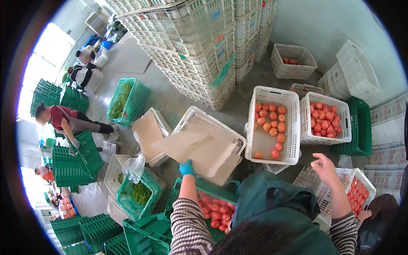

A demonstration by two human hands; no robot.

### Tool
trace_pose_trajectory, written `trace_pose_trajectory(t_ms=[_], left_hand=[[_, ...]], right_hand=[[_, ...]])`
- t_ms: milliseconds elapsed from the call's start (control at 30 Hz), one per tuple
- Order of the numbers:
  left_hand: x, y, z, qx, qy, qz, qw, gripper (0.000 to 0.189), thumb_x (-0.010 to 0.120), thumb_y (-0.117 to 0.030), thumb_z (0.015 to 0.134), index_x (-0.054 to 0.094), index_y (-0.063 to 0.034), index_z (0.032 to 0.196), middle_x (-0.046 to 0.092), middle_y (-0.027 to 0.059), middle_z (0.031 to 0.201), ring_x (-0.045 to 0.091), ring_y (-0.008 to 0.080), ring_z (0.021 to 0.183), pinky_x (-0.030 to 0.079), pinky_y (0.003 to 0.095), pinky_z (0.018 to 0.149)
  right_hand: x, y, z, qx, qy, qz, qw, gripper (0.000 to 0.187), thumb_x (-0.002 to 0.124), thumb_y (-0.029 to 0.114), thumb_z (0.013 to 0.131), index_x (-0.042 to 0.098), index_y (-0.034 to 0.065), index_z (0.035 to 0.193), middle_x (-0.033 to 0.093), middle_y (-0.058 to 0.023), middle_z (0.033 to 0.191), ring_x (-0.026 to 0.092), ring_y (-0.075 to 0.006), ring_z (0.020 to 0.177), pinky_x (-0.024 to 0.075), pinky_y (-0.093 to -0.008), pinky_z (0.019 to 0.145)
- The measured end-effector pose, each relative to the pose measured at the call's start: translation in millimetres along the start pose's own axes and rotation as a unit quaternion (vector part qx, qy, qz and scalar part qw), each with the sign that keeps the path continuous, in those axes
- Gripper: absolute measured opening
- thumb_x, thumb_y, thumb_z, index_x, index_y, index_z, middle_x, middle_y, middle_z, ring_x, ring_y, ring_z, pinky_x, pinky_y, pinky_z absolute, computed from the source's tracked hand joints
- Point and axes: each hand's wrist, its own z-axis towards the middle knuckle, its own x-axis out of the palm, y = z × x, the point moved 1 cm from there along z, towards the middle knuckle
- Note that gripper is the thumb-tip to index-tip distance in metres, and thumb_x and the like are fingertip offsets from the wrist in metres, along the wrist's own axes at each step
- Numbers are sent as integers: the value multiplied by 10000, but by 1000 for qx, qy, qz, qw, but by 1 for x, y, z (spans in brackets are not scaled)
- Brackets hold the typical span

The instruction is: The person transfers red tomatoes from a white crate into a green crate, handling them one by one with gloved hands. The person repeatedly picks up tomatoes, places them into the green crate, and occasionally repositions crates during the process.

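Observation:
My left hand, in a blue glove, grips the near edge of a brown paper sheet. The sheet spreads over more sheets in a white plastic crate. Below that hand, a green plastic crate holds tomatoes, partly covered by the sheet and my arm. My bare right hand is raised with loosely bent fingers and nothing visible in it. Ahead of it stand a white crate with tomatoes on a brown liner and a fuller white tomato crate.
Tall stacks of white crates rise ahead. Leafy greens fill green-lined crates at left. A co-worker handles green crates farther left. Another person's hand touches a tomato crate at lower right.

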Motion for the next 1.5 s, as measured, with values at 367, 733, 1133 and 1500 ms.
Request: trace_pose_trajectory(t_ms=[367, 733, 1133, 1500], left_hand=[[18, -32, 7, -122, -204, 380, 894, 890, 806, -326, 810, 354, -88, 1539, 589, 199, 1371, 641, 357, 1133, 529, 475, 948], [197, 101, -94, -100, 361, 301, 877, 195, 624, -63, 880, 686, -28, 1062, 702, 102, 932, 659, 194, 758, 551, 325, 659], [383, 118, -440, 29, 700, 382, 602, 279, 661, -106, 929, 651, 26, 1175, 682, 86, 1028, 670, 178, 882, 552, 295, 769], [362, 134, -602, 27, 738, 443, 509, 276, 680, -67, 924, 665, 28, 1182, 709, 69, 1018, 663, 148, 886, 540, 268, 816]], right_hand=[[-42, -100, -64, 81, -121, -3, 989, 403, 671, 168, 907, 607, 17, 1275, 705, -99, 946, 654, -181, 896, 514, -328, 820], [-7, -203, -203, 219, -256, 114, 935, 395, 680, 283, 904, 658, 40, 1215, 736, -161, 1019, 709, -270, 941, 551, -384, 842], [-106, -392, -235, 271, -520, 143, 798, 366, 664, 276, 910, 639, 72, 1213, 669, -187, 1106, 656, -363, 1033, 523, -446, 907], [-148, -465, -206, 244, -447, 81, 857, 279, 687, 178, 857, 632, 149, 1129, 557, -106, 1140, 622, -324, 1056, 543, -452, 872]])
